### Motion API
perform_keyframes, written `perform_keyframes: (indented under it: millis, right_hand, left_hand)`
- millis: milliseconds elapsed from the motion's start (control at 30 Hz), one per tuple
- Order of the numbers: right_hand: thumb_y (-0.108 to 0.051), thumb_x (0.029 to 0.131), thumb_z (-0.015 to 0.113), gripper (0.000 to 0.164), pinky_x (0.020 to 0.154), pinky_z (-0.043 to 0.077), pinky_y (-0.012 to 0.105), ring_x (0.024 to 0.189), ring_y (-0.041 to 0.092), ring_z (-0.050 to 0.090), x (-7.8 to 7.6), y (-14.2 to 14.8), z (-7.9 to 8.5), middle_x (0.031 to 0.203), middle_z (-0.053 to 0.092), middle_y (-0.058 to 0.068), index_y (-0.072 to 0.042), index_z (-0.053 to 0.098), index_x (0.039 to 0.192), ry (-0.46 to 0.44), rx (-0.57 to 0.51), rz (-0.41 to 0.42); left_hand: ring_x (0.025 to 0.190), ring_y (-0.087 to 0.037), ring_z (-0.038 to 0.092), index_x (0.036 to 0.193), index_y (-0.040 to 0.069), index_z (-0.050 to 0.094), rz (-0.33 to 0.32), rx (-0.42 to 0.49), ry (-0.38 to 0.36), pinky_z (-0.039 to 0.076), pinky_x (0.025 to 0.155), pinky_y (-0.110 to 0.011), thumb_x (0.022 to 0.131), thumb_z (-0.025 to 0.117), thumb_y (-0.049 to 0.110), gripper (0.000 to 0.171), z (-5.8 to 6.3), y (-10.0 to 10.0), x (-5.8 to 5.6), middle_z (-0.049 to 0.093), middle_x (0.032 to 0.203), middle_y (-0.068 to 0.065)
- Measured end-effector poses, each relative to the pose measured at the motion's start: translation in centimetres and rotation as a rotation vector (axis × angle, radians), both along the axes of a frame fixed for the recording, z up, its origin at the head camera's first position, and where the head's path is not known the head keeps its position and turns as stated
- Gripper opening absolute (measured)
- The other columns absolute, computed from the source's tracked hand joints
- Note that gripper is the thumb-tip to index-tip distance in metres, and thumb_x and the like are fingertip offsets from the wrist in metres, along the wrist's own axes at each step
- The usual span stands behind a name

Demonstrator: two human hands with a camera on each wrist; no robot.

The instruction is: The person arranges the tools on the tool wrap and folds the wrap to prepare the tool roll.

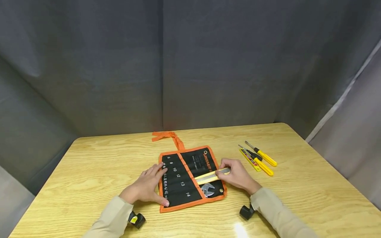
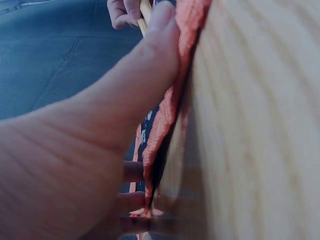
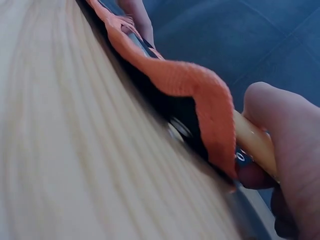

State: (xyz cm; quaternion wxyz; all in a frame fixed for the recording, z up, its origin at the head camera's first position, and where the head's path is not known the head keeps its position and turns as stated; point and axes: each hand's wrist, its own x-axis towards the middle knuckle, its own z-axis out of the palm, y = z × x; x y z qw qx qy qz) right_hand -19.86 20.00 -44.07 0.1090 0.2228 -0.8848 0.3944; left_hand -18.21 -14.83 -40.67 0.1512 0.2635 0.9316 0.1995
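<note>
Head view: one slim yellow-and-grey tool [image 1: 205,178], over the right half of one black pouch [image 1: 174,198] with orange trim. Long axis: side to side, right end slightly farther from the person, roughly parallel to the pouch's near edge. Position from grip: the tool extends leftward out of the right hand [image 1: 238,177], its left end at the orange-edged pocket mouth, about level with the row marked 13; depth of entry, if any, cannot be told. Governing relation, as judged: tool axis against pocket line, the two appearing nearly aligned. Nearer hand: the right, thumb and fingers closed narrowly on the tool's right part. Left hand [image 1: 146,186]: fingers spread, laid on the pouch's left edge, gripping nothing visible. Adjoining: one adjustable wrench [image 1: 208,190], head exposed, just beside the tool on the near side. Apart, to the right: two yellow-handled screwdrivers [image 1: 267,158].

Left wrist view: left thumb on the orange trim, fingertips farther along the same edge; part of the other hand at top, with a pale yellow length.

Right wrist view: tool pinched between thumb and fingers, running past the raised orange border; its pocket end hidden behind that border
</note>
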Motion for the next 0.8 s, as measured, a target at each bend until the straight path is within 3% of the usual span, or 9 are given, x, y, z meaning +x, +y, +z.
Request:
perform_keyframes:
  millis: [433, 633, 800]
  right_hand:
    - [-0.016, 0.071, 0.075, 0.022, 0.049, 0.035, 0.018, 0.054, 0.001, 0.042, 0.3, -1.5, -0.1, 0.063, 0.055, -0.011, -0.022, 0.054, 0.067, 0.174, 0.095, -0.096]
    - [-0.016, 0.075, 0.074, 0.018, 0.049, 0.035, 0.018, 0.053, 0.001, 0.040, 0.3, -2.0, -0.1, 0.065, 0.057, -0.010, -0.020, 0.057, 0.071, 0.217, 0.086, -0.047]
    - [-0.017, 0.077, 0.077, 0.016, 0.057, 0.045, 0.021, 0.061, 0.002, 0.053, 0.4, -2.4, -0.1, 0.071, 0.062, -0.010, -0.021, 0.061, 0.073, 0.255, 0.056, -0.029]
  left_hand:
    - [0.145, -0.043, 0.015, 0.149, 0.000, 0.030, 0.010, 0.008, -0.002, 0.018, 0.112, -0.062, 0.062, 0.084, 0.058, 0.117, -0.2, -0.1, 0.0, 0.016, 0.159, -0.020]
    - [0.145, -0.043, 0.015, 0.149, 0.000, 0.030, 0.006, 0.010, -0.001, 0.018, 0.112, -0.062, 0.062, 0.084, 0.058, 0.117, -0.2, -0.1, -0.1, 0.015, 0.159, -0.020]
    - [0.145, -0.043, 0.014, 0.149, 0.000, 0.030, 0.003, 0.014, -0.006, 0.018, 0.112, -0.062, 0.062, 0.083, 0.058, 0.117, -0.2, 0.0, -0.1, 0.015, 0.159, -0.020]
